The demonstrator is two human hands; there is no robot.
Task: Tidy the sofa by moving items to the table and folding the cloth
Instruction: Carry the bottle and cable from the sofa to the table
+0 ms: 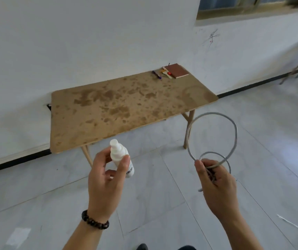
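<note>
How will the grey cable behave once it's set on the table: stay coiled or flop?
The cable, pinched in the right hand, holds a round loop in the air, so it is probably springy. Released on the table, the coils may spring wider. It looks thin and likely light, so a nudge could slide it.

This is a bare, sparsely furnished indoor room, more like a plain spare room than a lived-in home. White painted walls point(90, 42) carry scribbled marks point(212, 37) and meet a pale tiled floor point(162, 195) along a black skirting strip point(249, 86). A stained wooden bench point(119, 109) stands against the wall, with a brown notebook point(178, 70) and pens point(157, 74) at its far end. A window point(252, 5) sits high up.
</note>
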